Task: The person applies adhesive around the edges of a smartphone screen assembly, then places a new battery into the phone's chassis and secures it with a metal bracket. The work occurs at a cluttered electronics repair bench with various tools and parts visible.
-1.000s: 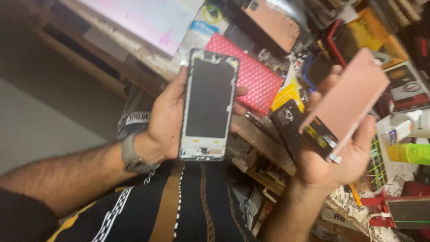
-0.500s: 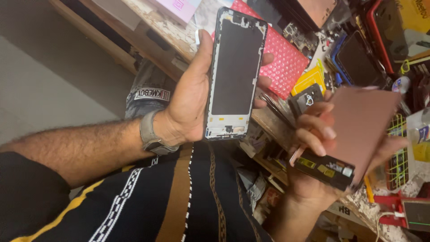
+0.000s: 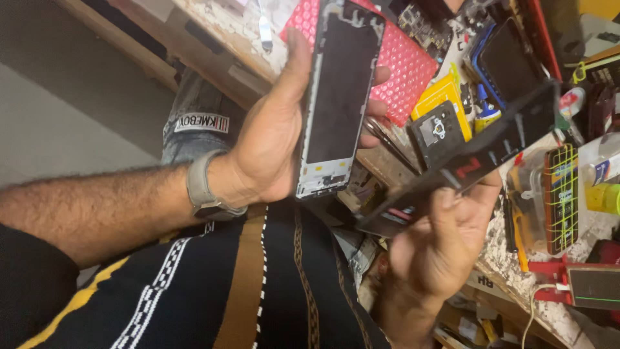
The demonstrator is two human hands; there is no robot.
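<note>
My left hand (image 3: 271, 142) grips a phone frame with a dark screen panel (image 3: 339, 97), held upright over the edge of the bench, thumb on its left side and fingers behind its right side. A grey watch band sits on that wrist. My right hand (image 3: 445, 242) holds a flat phone back cover (image 3: 471, 161) tilted so its dark inner side faces me, thumb pressed on its lower edge. The two parts are apart, the cover lower right of the frame.
A wooden workbench (image 3: 213, 48) carries a pink bubble-wrap pouch (image 3: 403, 64), a yellow packet (image 3: 439, 97), a small dark camera-module part (image 3: 438, 129), a blue-cased phone (image 3: 504, 61), a green-gridded phone (image 3: 560, 194), tools and small bottles. My lap in dark patterned cloth lies below.
The right hand turned the back cover over: its pink outer side faced me before, its dark inner side shows now. The left hand kept the frame and it sits higher in view.
</note>
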